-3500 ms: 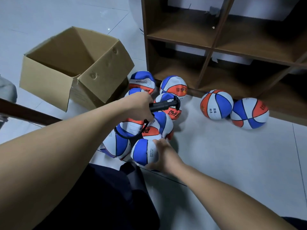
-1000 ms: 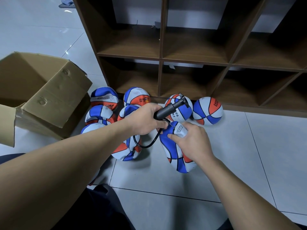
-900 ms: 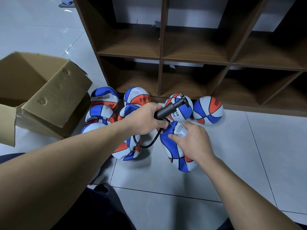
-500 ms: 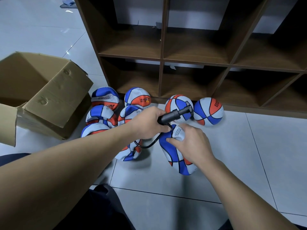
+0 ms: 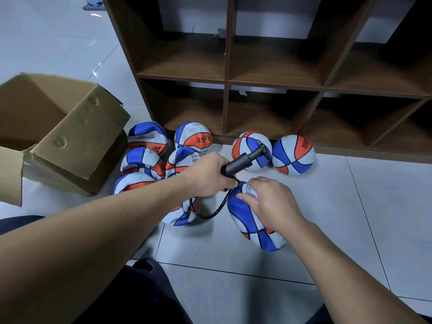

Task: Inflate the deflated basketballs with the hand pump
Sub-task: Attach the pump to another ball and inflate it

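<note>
Hands of a person work low over a tiled floor (image 5: 350, 218) in the head view, the only view given. The left hand (image 5: 205, 176) is clenched around the barrel of a black hand pump (image 5: 243, 160), whose T-shaped handle points up and to the right, toward the shelf. A thin black hose (image 5: 210, 212) leaves the pump near this hand, makes a loop downward over the floor and comes up again to the top of a deflated basketball (image 5: 252, 225). This ball is blue, white and orange, it is folded flat and it stands on the floor on its edge, just in front of the person. The right hand (image 5: 271, 202) grasps the upper part of it, with the fingers curled over the top and the thumb against the blue panel. Whether the hose end already sits in the valve I cannot tell, because the fingers cover this place.

Behind the left hand lies a group of other flat basketballs (image 5: 147, 139), touching each other, beside an open cardboard box (image 5: 70, 136). Two round, inflated basketballs (image 5: 293, 152) rest on the floor against the bottom edge of a brown wooden shelf unit (image 5: 273, 83).
</note>
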